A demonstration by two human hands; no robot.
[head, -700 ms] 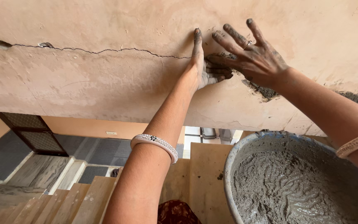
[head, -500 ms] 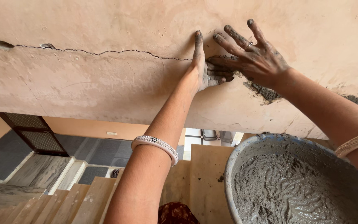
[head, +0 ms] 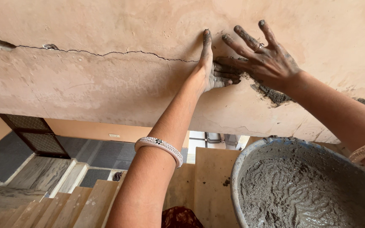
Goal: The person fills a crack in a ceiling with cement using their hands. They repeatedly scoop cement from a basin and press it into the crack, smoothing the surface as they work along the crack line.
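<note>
Wet mortar [head: 271, 93] is pressed into the crack [head: 106, 53] by the right hand [head: 267, 63], fingers spread flat; the left hand [head: 212, 69] lies flat beside it, holding nothing. Right of the hands the crack is filled; the left stretch is bare, and a full pan [head: 241, 169] is kept below

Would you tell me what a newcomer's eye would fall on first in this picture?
Two mortar-smeared hands press on the pinkish wall at upper centre: the left hand beside the right hand, at the end of a long crack. At lower right sits a pan of wet grey mortar.
</note>
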